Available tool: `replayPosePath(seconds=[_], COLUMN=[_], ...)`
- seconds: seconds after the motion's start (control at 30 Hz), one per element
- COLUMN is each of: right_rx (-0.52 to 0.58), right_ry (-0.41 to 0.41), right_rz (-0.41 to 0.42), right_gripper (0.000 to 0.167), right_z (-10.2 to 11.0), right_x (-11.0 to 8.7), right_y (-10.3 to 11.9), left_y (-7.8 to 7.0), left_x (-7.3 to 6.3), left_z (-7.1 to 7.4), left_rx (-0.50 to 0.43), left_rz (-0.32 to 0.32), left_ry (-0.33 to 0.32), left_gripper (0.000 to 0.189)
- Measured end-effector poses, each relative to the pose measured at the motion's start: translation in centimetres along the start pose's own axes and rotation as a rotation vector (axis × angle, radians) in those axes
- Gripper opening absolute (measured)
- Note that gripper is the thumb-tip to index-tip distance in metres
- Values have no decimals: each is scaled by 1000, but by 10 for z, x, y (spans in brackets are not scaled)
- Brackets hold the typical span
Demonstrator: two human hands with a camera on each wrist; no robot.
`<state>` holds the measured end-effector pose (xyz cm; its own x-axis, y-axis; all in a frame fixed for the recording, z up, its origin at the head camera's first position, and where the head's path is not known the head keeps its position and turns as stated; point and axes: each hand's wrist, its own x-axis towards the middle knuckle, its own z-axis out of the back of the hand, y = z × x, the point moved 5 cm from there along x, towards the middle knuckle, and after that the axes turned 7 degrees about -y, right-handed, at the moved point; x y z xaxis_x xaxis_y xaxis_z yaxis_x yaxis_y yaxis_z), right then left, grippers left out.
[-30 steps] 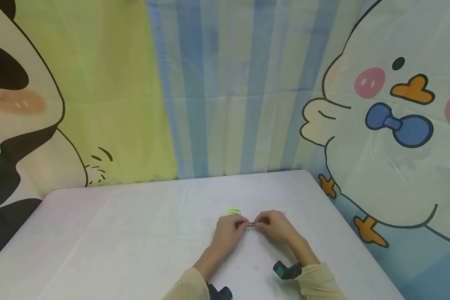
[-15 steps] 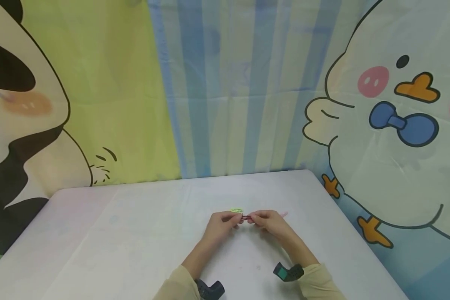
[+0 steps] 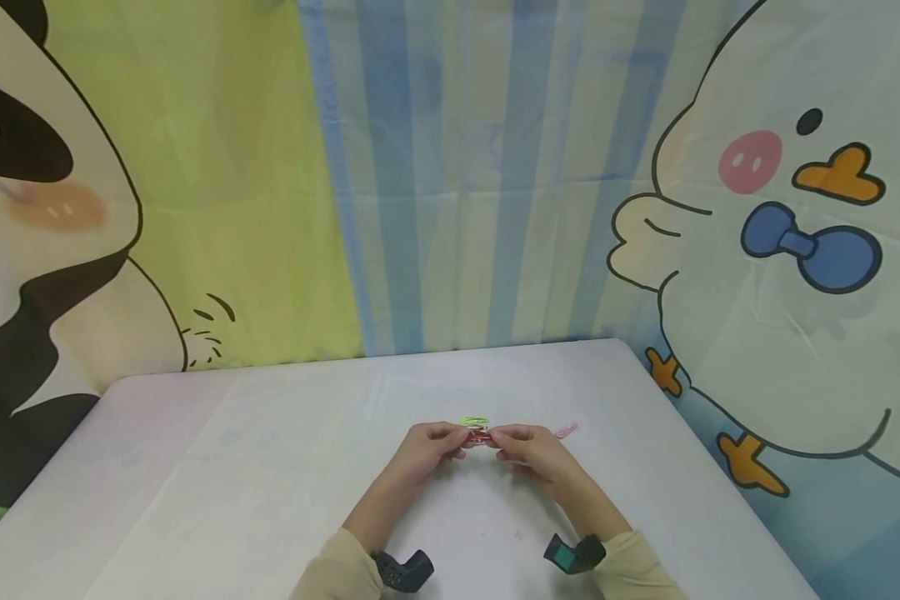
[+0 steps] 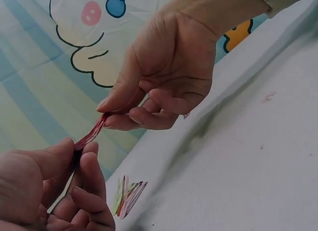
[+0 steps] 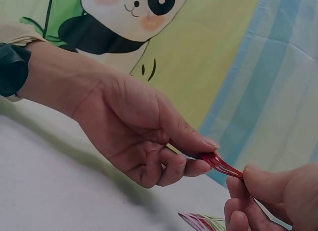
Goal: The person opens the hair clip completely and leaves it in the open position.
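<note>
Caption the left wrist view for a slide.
Left hand and right hand pinch thin red strands above a white table.

Red strands in both close wrist views

This looks like a small indoor booth dressed as a recording corner; whether it belongs to a home, a studio or an office cannot be told. A broad white table with rounded corners stands against a creased fabric backdrop, printed with a cartoon panda on yellow-green, blue stripes in the middle and a white cartoon chick wearing a bow tie. Dark devices worn at both wrists suggest filming.
</note>
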<state>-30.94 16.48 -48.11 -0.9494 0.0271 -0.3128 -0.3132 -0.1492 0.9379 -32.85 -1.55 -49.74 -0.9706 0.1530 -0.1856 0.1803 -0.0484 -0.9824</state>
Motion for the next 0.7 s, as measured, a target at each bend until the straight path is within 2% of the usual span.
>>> replayPosePath(seconds=[0.4, 0.7], right_rx=[-27, 42], right_ry=[12, 84], right_rz=[-13, 3], right_gripper=[46, 44], right_z=[-5, -14], right_x=[0, -4], right_y=[-3, -2], left_y=[-2, 3], left_x=[-8, -7], left_z=[8, 15], left_rx=[-75, -75], left_rz=[74, 105], left_ry=[110, 126], left_gripper=[36, 30])
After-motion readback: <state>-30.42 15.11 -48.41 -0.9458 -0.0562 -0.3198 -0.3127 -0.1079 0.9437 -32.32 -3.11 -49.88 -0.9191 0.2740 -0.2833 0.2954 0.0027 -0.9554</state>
